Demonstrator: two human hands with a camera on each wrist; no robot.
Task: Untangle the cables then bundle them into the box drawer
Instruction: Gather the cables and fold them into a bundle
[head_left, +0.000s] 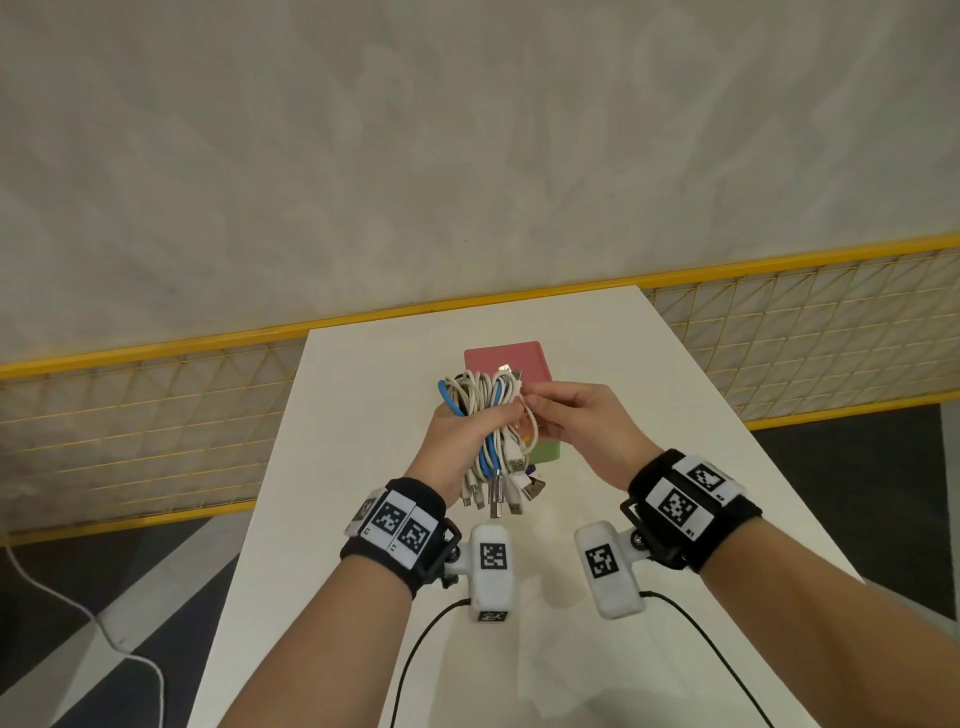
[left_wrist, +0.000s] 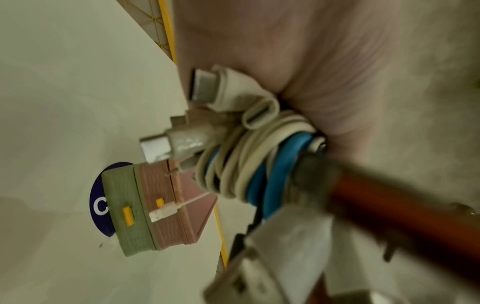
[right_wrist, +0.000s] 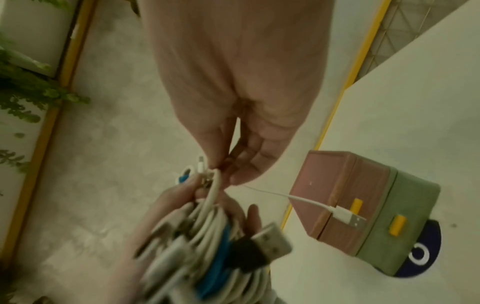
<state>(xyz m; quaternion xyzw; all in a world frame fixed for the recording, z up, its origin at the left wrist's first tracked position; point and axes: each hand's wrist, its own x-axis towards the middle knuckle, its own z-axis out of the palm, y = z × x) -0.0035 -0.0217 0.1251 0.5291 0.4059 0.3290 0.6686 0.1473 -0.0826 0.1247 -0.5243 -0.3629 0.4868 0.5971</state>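
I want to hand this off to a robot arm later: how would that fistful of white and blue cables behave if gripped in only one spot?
The cable bundle probably flops: loops fan out above the left hand and plugs dangle below it. Strands would likely slip free, since the right hand already pinches one thin white cable trailing loose. It looks light, held up one-handed.

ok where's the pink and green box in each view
Head: the pink and green box sits at table centre, just beyond the hands, partly hidden by the cable bundle.
Left wrist: box lower left of centre, lying sideways in the picture.
Right wrist: box right of centre, on the white table.
Shared landmark: the dark blue round sticker under the box's green end.
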